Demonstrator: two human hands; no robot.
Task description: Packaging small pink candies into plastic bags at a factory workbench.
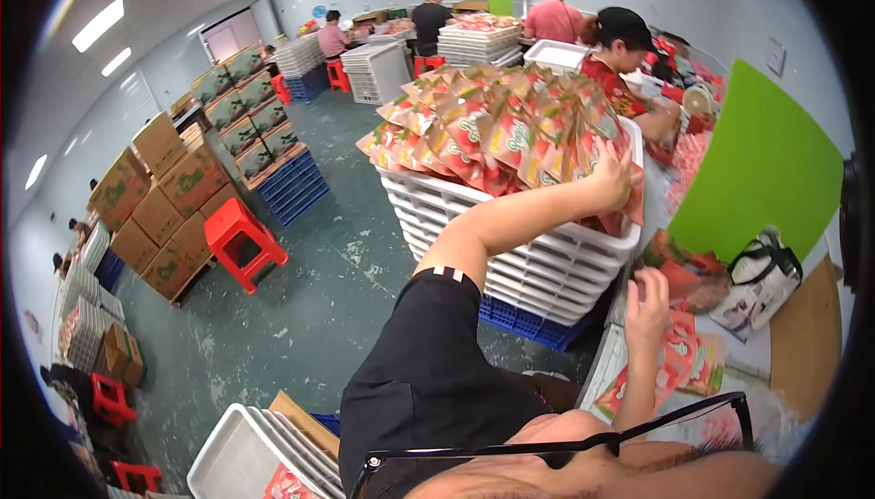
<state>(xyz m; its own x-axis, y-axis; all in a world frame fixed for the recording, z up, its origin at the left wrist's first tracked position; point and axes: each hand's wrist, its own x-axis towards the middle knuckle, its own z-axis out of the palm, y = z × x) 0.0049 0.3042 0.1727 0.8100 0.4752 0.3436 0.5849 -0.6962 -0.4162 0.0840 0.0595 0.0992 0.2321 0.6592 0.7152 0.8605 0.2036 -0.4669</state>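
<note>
My left hand [614, 175] reaches out to the heaped red and brown snack pouches [510, 125] in the top white tray [483, 191]. Its fingers are bent against a pouch at the heap's right end, by the tray's right wall; the exact grip is partly hidden. Nearer to me, my right hand [647, 303] is raised over the worktable with bent fingers apart and nothing in them. Beneath and beside it lie flat red pouches [673, 353]. The top tray rests on a tall stack of white trays [547, 267] over a blue pallet [524, 321].
A green board [761, 157] stands on the table beside a white and black bag [761, 280]. A co-worker in a black cap [624, 34] sits beyond the trays. Left are a red stool [241, 235], cardboard boxes [169, 198] and a blue pallet [293, 187]. More trays [232, 453] stand lower left.
</note>
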